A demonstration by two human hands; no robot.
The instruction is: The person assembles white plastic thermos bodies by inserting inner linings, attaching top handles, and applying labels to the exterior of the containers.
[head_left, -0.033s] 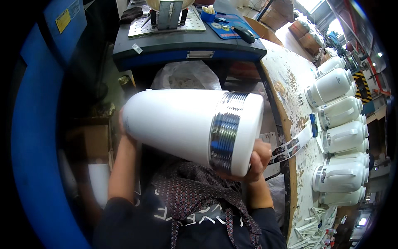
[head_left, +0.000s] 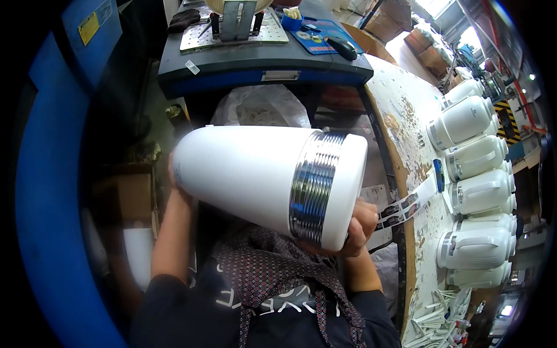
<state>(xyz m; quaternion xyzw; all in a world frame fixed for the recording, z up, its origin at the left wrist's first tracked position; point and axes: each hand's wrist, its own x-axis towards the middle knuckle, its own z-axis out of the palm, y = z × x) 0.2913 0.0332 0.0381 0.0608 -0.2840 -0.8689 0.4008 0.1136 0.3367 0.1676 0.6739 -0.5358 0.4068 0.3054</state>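
Observation:
A white vacuum jug (head_left: 243,174) with a shiny ribbed silver band (head_left: 314,188) lies sideways across my front, above my lap. Its rounded, narrower end points left and its wide flat end points right. At the narrow end, my left hand (head_left: 172,169) holds the jug; most of its fingers are hidden behind the white body. My right hand (head_left: 361,225) grips the lower rim of the wide end with its fingers curled. The far side of the jug cannot be seen.
To the right, a worn white table (head_left: 410,116) carries several white jugs (head_left: 473,246), a strip of labels (head_left: 403,209) and loose white strips (head_left: 432,319). Ahead stands a dark workbench (head_left: 249,61) with a metal fixture (head_left: 235,23). A blue cabinet (head_left: 52,191) rises at left, beside an open cardboard box (head_left: 130,194).
The jug's wide end has dipped slightly and shifted a little left, with my right hand following. My left hand stays at the narrow end.

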